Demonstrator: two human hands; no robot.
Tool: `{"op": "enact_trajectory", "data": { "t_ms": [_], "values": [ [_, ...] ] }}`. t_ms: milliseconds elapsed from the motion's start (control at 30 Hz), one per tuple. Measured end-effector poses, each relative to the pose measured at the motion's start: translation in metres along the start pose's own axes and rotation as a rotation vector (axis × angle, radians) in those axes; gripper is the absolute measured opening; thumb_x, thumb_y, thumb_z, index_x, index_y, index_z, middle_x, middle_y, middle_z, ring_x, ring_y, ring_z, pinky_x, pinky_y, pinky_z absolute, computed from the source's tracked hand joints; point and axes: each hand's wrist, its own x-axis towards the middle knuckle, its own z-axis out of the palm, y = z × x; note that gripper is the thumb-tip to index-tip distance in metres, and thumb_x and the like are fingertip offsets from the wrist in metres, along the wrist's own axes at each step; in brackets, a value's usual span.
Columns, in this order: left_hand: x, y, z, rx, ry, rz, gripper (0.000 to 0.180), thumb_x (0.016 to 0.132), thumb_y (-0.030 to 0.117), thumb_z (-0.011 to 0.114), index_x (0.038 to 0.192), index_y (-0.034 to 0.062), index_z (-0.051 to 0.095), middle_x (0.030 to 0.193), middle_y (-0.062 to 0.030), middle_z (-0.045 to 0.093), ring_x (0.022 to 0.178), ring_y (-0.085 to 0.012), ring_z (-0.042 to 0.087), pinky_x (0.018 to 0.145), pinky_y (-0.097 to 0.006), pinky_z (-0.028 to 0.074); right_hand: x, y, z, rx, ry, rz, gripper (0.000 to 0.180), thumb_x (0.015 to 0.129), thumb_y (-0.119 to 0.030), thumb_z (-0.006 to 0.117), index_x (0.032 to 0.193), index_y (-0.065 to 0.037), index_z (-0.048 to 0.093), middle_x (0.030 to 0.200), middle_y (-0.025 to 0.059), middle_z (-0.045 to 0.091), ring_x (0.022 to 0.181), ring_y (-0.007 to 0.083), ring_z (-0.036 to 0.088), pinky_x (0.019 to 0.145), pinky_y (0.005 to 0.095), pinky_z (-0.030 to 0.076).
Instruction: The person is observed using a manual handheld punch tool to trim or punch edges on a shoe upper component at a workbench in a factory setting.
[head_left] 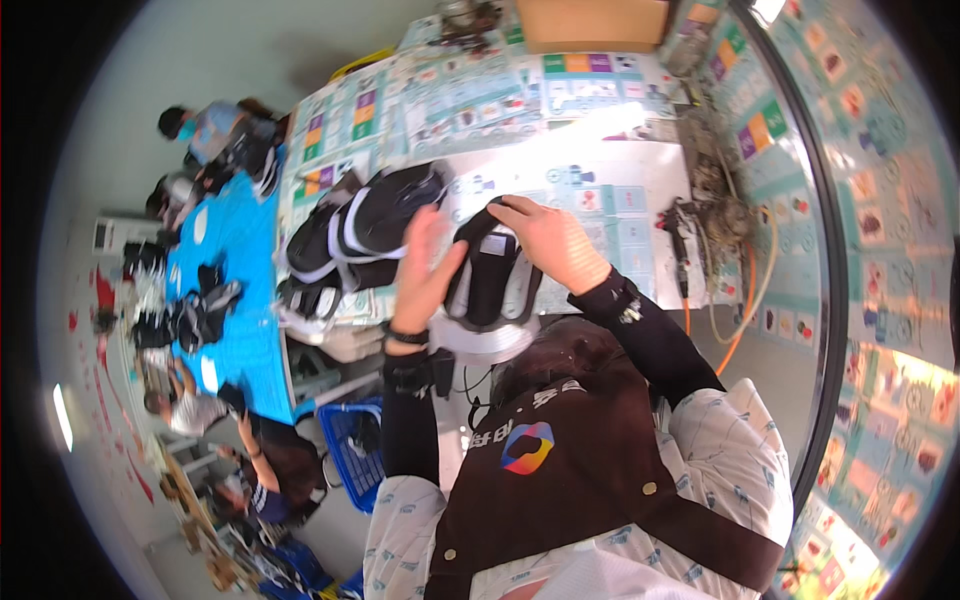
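Both my hands hold one black shoe upper (492, 280) with white trim above the white worktable (610, 190). My left hand (425, 272) presses flat against its left side. My right hand (548, 240) curls over its top edge from the right. A round white form (482, 340) sits just below the piece. A stack of similar black and white uppers (360, 235) lies on the table to the left of my left hand.
A power tool with an orange cable (682, 235) lies at the table's right edge. A blue crate (352, 448) stands on the floor at lower left. Other people work at a long blue table (232, 300) to the left. A cardboard box (592, 22) sits at the far end.
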Motion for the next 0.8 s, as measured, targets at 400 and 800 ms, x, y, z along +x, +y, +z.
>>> {"op": "enact_trajectory", "data": {
  "t_ms": [400, 800],
  "values": [
    [-0.043, -0.049, -0.005, 0.516, 0.22, -0.266, 0.035, 0.099, 0.023, 0.066, 0.116, -0.0074, 0.068, 0.101, -0.0252, 0.075, 0.095, -0.0394, 0.073, 0.081, -0.042, 0.055, -0.102, 0.134, 0.106, 0.611, 0.002, 0.503, 0.042, 0.094, -0.017, 0.069, 0.133, -0.006, 0.06, 0.128, 0.022, 0.064, 0.122, 0.0377, 0.061, 0.103, 0.0431, 0.049],
    [0.027, -0.072, 0.085, 0.873, -0.174, -0.029, 0.033, 0.091, 0.014, 0.065, 0.12, -0.0013, 0.061, 0.118, -0.0224, 0.067, 0.106, -0.0413, 0.066, 0.091, -0.048, 0.054, -0.203, 0.35, 0.045, -0.547, -0.027, 0.924, 0.071, 0.074, -0.017, 0.085, 0.131, 0.002, 0.047, 0.138, 0.0213, 0.049, 0.129, 0.0453, 0.045, 0.106, 0.0542, 0.044]
  ]
}}
